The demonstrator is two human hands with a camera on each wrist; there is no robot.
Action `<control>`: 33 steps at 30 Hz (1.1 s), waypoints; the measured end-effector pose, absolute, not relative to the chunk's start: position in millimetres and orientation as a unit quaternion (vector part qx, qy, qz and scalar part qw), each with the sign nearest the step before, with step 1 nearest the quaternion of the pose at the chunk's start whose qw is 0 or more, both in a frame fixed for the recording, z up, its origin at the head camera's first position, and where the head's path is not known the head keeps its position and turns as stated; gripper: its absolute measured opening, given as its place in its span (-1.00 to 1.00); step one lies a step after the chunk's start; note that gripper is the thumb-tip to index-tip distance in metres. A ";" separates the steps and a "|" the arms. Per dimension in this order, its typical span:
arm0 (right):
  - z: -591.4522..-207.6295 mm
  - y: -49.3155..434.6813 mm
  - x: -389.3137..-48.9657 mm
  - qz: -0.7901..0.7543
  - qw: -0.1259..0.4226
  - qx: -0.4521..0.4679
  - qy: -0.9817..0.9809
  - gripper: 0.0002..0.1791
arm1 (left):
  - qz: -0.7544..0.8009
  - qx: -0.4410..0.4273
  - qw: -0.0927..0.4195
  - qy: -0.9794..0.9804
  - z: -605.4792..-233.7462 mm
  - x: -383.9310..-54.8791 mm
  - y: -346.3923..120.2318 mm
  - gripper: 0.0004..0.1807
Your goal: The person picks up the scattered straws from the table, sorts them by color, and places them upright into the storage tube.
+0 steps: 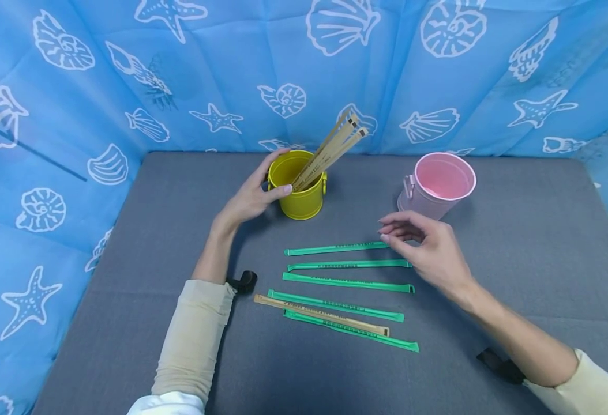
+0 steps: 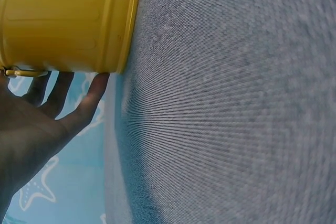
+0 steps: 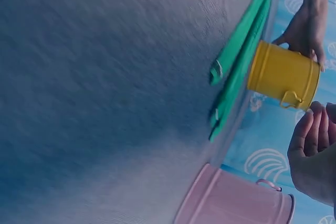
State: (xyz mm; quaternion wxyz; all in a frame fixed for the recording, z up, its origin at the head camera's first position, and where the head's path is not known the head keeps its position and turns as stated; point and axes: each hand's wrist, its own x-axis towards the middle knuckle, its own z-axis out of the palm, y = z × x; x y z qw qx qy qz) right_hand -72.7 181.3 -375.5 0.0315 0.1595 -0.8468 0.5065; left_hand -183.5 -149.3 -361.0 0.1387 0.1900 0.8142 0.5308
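My left hand [image 1: 247, 197] holds a small yellow bucket [image 1: 301, 206] at its left side, thumb over the rim and fingers round the wall. Several tan slim wrapped sticks [image 1: 330, 154], like paper-sleeved straws, lean out of it to the right. In the left wrist view, spread fingers [image 2: 86, 103] touch the bucket wall. My right hand [image 1: 434, 248] hovers with loosely curled fingers and nothing in them, just in front of the pink bucket [image 1: 428, 200]. Below it lie several green wrapped sticks [image 1: 348, 283]; the right end of the farthest is hidden behind this hand.
One tan wrapped stick [image 1: 278, 303] lies across the nearer green ones on the grey cloth-covered table [image 1: 143, 323]. A blue curtain [image 1: 231, 69] with white shell prints hangs behind both buckets and along the sides. The pink bucket's handle [image 3: 269, 184] faces left, toward the yellow bucket.
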 end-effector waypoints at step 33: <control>-409.7 190.0 -16.0 0.517 -0.060 0.196 -0.831 -0.74 | 0.548 0.189 0.148 0.801 -362.1 -184.8 -148.7 -0.20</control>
